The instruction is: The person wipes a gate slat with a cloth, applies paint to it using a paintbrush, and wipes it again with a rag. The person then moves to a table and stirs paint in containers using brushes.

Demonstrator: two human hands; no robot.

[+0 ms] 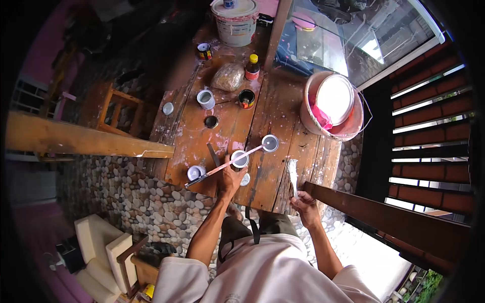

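My left hand [232, 180] is at the near side of a small open paint can [240, 159], its fingers closed against the can. A long thin pink-stained stick [227, 164] with a dark lower end lies slantwise over that can and reaches another small open can [270, 143] holding grey paint. In my right hand [305, 206] is a paintbrush [293, 177], pinched by its handle, with white-coated bristles pointing away from me over the table's near right part. A round lid [245, 180] lies close to my left hand.
On the paint-stained wooden table [283, 118] stand a white tub [196, 173], more small cans [205, 99], a yellow-capped bottle [252, 67], a filled plastic bag [227, 77] and a large bucket [235, 25]. A pink-stained bucket [309, 121] sits right. Wooden posts [91, 135] flank the table.
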